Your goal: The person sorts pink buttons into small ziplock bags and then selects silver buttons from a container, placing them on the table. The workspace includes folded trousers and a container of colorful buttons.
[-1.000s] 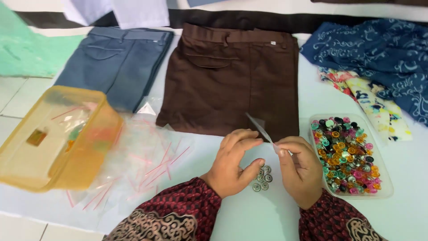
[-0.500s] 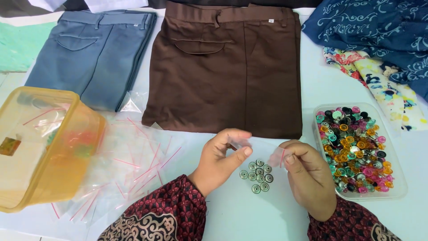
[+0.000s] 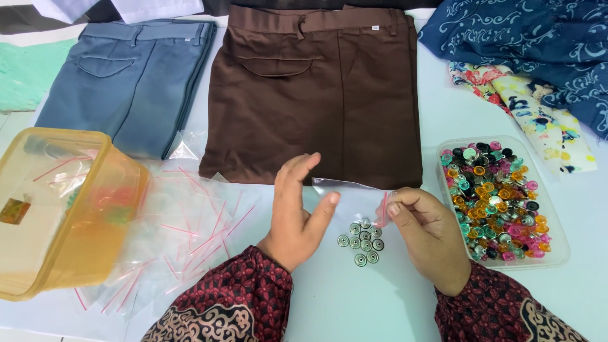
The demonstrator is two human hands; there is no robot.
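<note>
My right hand (image 3: 425, 234) pinches the corner of a small clear plastic bag (image 3: 351, 189) with a red strip, held just above the white table. My left hand (image 3: 296, 209) is beside it with fingers spread, thumb near the bag's edge, holding nothing. Between the two hands, a small cluster of silver metal buttons (image 3: 362, 239) lies on the table. Both forearms wear dark red patterned sleeves.
A clear tray of coloured buttons (image 3: 500, 199) sits at the right. Brown trousers (image 3: 316, 88) and blue trousers (image 3: 126, 82) lie folded behind. A heap of clear bags (image 3: 183, 234) and a tipped yellow plastic box (image 3: 60, 209) are at the left. Patterned fabrics (image 3: 532, 57) lie far right.
My hands have parted. The left hand opened and let go of the bag, which the right hand still pinches. The silver buttons are now uncovered on the table.
</note>
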